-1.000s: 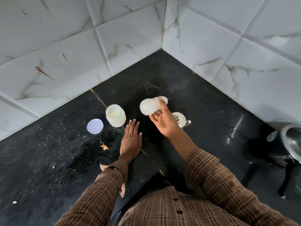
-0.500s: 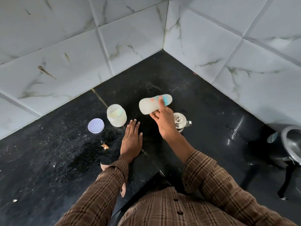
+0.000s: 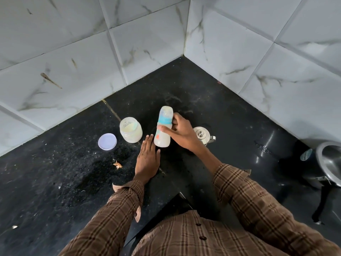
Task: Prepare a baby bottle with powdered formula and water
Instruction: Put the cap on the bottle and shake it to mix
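A baby bottle (image 3: 164,126) with a blue collar and a clear cap stands nearly upright over the black counter (image 3: 230,126), filled with milky liquid. My right hand (image 3: 181,133) grips it round the middle, thumb across the front. My left hand (image 3: 147,159) rests flat on the counter just left of the bottle's base, fingers straight. An open jar of pale formula powder (image 3: 131,132) stands to the left of the bottle. Its white lid (image 3: 107,141) lies flat further left.
A small steel lidded pot (image 3: 203,135) sits right behind my right hand. A steel pan with a black handle (image 3: 328,163) is at the right edge. A small orange scrap (image 3: 117,164) lies on the counter. Tiled walls meet in a corner behind.
My right hand has turned the bottle from lying sideways in the air to nearly upright and brought it lower, near my left hand. My left hand stayed flat on the counter.
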